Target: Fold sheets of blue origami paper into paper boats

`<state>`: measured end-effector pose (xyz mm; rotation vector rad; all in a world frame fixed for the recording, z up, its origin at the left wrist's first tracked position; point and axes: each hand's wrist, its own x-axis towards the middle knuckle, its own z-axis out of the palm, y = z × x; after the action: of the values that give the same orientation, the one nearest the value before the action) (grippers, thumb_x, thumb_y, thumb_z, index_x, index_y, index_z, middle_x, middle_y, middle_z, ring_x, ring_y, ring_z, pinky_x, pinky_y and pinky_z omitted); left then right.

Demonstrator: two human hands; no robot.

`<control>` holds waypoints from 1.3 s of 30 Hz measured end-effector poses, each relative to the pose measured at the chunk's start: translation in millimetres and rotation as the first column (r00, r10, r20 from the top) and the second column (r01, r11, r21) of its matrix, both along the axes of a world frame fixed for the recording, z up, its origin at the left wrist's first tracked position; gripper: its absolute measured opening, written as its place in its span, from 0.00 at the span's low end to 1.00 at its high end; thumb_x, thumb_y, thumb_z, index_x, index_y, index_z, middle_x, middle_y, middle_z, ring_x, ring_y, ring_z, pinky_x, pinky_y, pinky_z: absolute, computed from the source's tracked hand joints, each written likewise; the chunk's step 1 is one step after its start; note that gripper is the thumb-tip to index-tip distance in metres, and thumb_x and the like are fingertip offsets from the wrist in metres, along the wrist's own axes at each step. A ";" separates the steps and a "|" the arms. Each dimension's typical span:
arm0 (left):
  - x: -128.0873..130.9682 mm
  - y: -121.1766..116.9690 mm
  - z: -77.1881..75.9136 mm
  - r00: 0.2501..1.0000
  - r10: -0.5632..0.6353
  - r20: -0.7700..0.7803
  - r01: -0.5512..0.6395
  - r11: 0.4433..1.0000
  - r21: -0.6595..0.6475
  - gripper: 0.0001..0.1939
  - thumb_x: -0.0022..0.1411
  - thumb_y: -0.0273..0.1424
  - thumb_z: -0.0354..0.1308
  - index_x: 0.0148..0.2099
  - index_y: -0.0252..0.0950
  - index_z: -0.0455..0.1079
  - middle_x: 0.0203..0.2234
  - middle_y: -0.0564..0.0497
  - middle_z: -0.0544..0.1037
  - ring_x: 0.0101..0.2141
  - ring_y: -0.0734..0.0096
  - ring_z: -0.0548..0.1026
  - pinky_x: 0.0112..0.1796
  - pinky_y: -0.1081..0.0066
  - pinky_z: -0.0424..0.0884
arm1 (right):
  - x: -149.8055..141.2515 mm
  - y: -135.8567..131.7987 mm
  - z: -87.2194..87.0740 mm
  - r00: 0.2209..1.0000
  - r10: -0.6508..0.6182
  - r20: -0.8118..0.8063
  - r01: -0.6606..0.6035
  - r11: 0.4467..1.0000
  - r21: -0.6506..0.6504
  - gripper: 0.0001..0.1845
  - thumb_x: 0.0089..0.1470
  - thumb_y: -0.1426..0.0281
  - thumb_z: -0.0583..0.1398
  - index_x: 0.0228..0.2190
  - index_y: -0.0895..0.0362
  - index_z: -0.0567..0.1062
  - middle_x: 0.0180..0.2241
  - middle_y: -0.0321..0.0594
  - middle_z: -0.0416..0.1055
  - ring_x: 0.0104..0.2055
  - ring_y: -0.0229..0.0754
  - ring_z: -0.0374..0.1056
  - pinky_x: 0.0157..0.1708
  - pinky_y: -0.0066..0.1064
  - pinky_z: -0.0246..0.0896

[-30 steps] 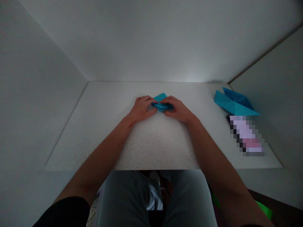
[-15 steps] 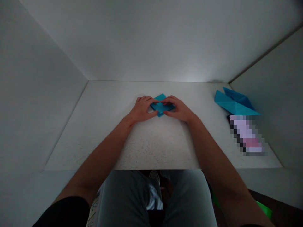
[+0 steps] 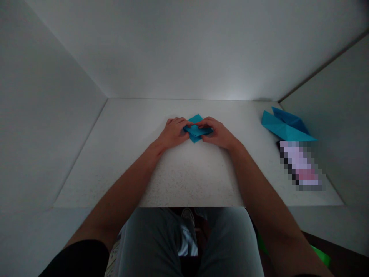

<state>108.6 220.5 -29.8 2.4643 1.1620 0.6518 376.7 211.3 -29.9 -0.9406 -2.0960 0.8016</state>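
A small folded piece of blue paper (image 3: 197,131) lies on the white tabletop, its layers forming a diamond shape. My left hand (image 3: 174,132) grips its left side, thumb at the near edge and fingers on the upper face. On the right side, my right hand (image 3: 215,132) pinches the paper between thumb and fingers. The two index fingertips almost meet over the middle of the paper. A front flap stands slightly lifted off the layer beneath it. Parts of the side edges are hidden by my fingers.
At the right of the white tabletop (image 3: 190,181) rests a larger folded blue paper shape (image 3: 285,125). A phone-like object (image 3: 301,163), blurred by pixels, lies just nearer than it. White walls (image 3: 184,50) enclose the table's back and sides.
Both thumbs have shifted slightly up and outward along the paper's near edge. The front flap now sits a bit higher, showing more of the layer below.
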 end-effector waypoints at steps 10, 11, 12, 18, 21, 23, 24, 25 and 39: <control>-1.9 7.1 -3.4 0.979 0.055 0.195 -0.039 0.996 -0.083 0.20 0.69 0.32 0.63 0.62 0.39 0.76 0.44 0.48 0.84 0.37 0.66 0.81 0.46 0.64 0.77 | 7.0 5.8 -3.3 0.968 -0.192 0.164 0.194 0.981 0.006 0.20 0.65 0.62 0.62 0.55 0.53 0.81 0.41 0.45 0.81 0.40 0.49 0.74 0.45 0.43 0.72; -1.9 6.6 -3.1 0.980 0.086 0.180 -0.072 0.994 -0.084 0.24 0.68 0.31 0.65 0.64 0.39 0.74 0.47 0.47 0.83 0.37 0.67 0.80 0.46 0.63 0.77 | 7.2 6.2 -4.7 0.966 -0.195 0.168 0.198 0.980 0.002 0.21 0.65 0.62 0.62 0.57 0.53 0.80 0.43 0.45 0.81 0.40 0.49 0.74 0.44 0.43 0.72; -1.8 6.0 -2.8 0.981 0.118 0.157 -0.107 0.991 -0.078 0.26 0.67 0.30 0.66 0.66 0.39 0.72 0.50 0.46 0.82 0.37 0.67 0.80 0.47 0.62 0.76 | 7.3 6.7 -6.1 0.964 -0.200 0.174 0.200 0.980 0.014 0.23 0.65 0.62 0.62 0.59 0.53 0.78 0.44 0.47 0.80 0.41 0.50 0.74 0.45 0.44 0.72; -0.2 -0.2 1.8 0.958 0.285 -0.032 -0.286 0.958 -0.023 0.16 0.70 0.40 0.68 0.57 0.43 0.79 0.55 0.44 0.77 0.57 0.51 0.76 0.62 0.49 0.66 | 9.1 8.3 -10.4 0.877 -0.366 0.312 0.331 0.930 0.163 0.21 0.62 0.57 0.67 0.53 0.53 0.82 0.52 0.54 0.76 0.51 0.59 0.72 0.55 0.56 0.68; 0.6 -3.1 4.5 0.940 0.331 -0.084 -0.334 0.942 -0.030 0.21 0.68 0.47 0.70 0.57 0.42 0.78 0.56 0.42 0.77 0.60 0.46 0.72 0.62 0.48 0.63 | 9.9 6.6 -9.7 0.824 -0.430 0.370 0.397 0.903 0.165 0.22 0.59 0.51 0.70 0.46 0.53 0.83 0.53 0.53 0.75 0.56 0.64 0.70 0.58 0.60 0.63; 0.8 -3.9 5.1 0.931 0.349 -0.102 -0.354 0.934 -0.038 0.24 0.67 0.50 0.70 0.57 0.42 0.78 0.56 0.41 0.76 0.60 0.45 0.71 0.61 0.49 0.62 | 9.4 5.3 -8.9 0.825 -0.412 0.386 0.390 0.910 0.139 0.20 0.59 0.50 0.70 0.44 0.52 0.82 0.53 0.52 0.75 0.58 0.65 0.69 0.59 0.60 0.61; 0.7 -3.9 4.8 0.930 0.352 -0.106 -0.358 0.933 -0.041 0.23 0.67 0.50 0.70 0.56 0.42 0.78 0.57 0.42 0.76 0.60 0.45 0.70 0.61 0.49 0.62 | 9.0 5.0 -8.6 0.833 -0.396 0.387 0.378 0.917 0.125 0.19 0.60 0.50 0.69 0.43 0.51 0.82 0.53 0.51 0.75 0.58 0.64 0.69 0.59 0.60 0.60; 0.5 -3.4 4.0 0.931 0.351 -0.104 -0.357 0.933 -0.042 0.23 0.67 0.51 0.70 0.55 0.42 0.78 0.56 0.42 0.76 0.60 0.45 0.70 0.61 0.49 0.62 | 8.5 4.8 -8.3 0.843 -0.379 0.382 0.366 0.924 0.110 0.18 0.61 0.51 0.68 0.42 0.51 0.82 0.52 0.51 0.76 0.57 0.63 0.70 0.59 0.59 0.60; 0.8 5.4 -4.4 0.901 0.283 0.329 -0.249 0.958 -0.142 0.19 0.71 0.45 0.67 0.57 0.42 0.72 0.42 0.48 0.86 0.41 0.62 0.82 0.51 0.57 0.73 | 3.7 6.9 0.7 0.935 -0.290 -0.202 0.290 0.956 -0.030 0.18 0.60 0.52 0.70 0.40 0.49 0.73 0.58 0.46 0.74 0.59 0.55 0.70 0.52 0.47 0.72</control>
<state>109.4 225.9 -34.3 2.0173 1.3569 1.0333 380.4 218.2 -29.3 -1.0889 -1.7297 0.7107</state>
